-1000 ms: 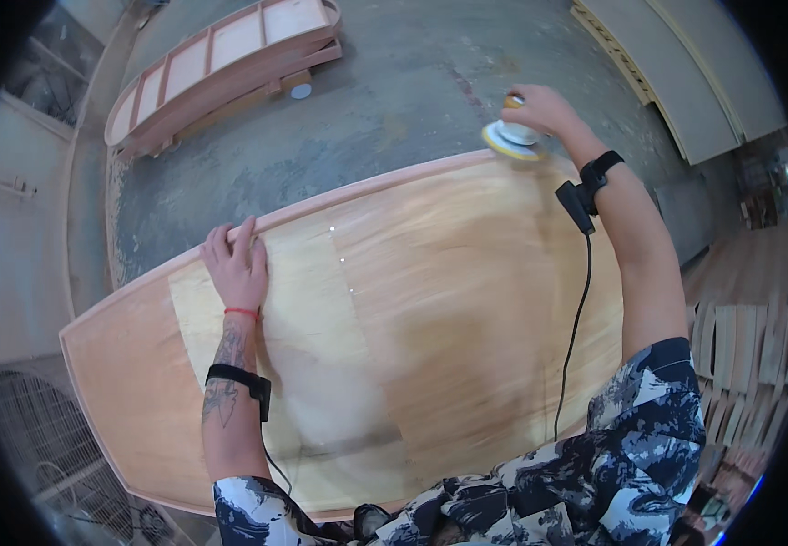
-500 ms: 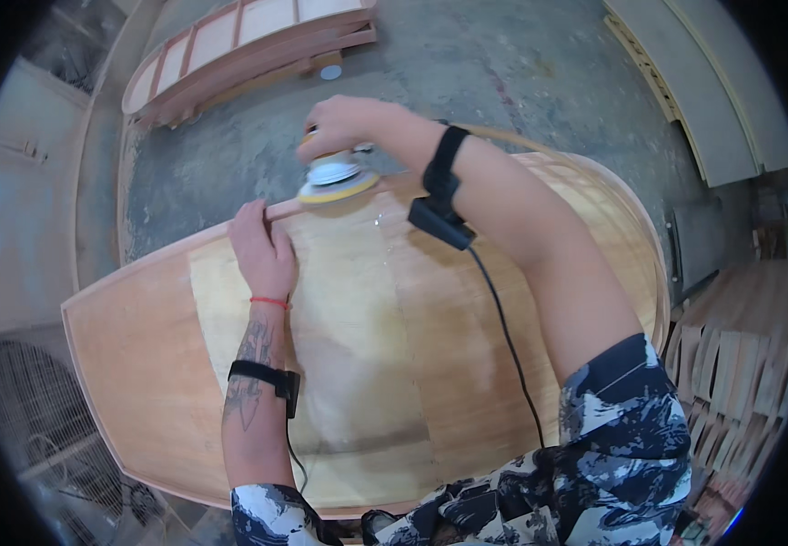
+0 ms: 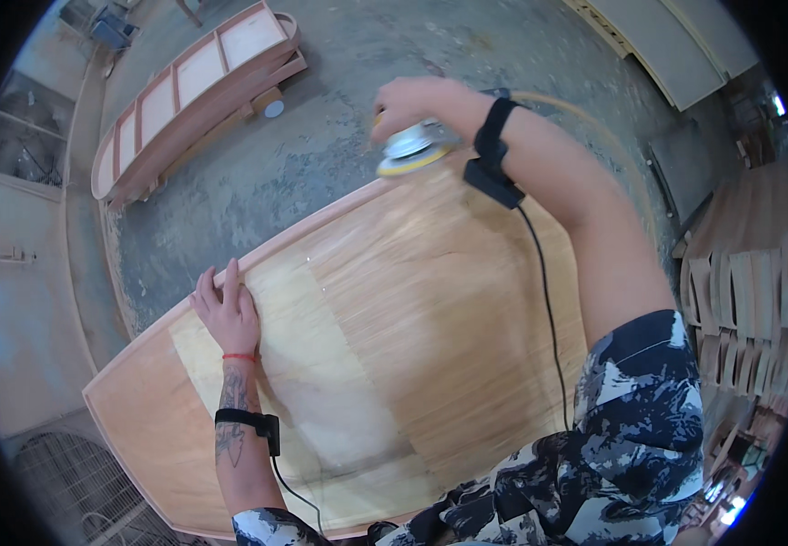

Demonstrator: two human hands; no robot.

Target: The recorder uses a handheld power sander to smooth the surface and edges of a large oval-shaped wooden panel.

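Grey floor [image 3: 326,109] extends ahead. Left hand [image 3: 229,317], fingers spread, rests on the wooden panel [image 3: 449,309] below, presumably steadying it; right hand [image 3: 405,104] grips the sander [image 3: 409,144] from above at the panel's far edge.

panel [image 3: 367,373] laid in front, sander [image 3: 410,153] held at far edge
framed piece [image 3: 176,91] set beyond, left; slats [image 3: 749,291] stacked right.

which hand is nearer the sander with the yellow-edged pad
Right. The right hand grips the sander from above; the left hand rests on the wooden panel, apart from it, farther left and closer to the person.
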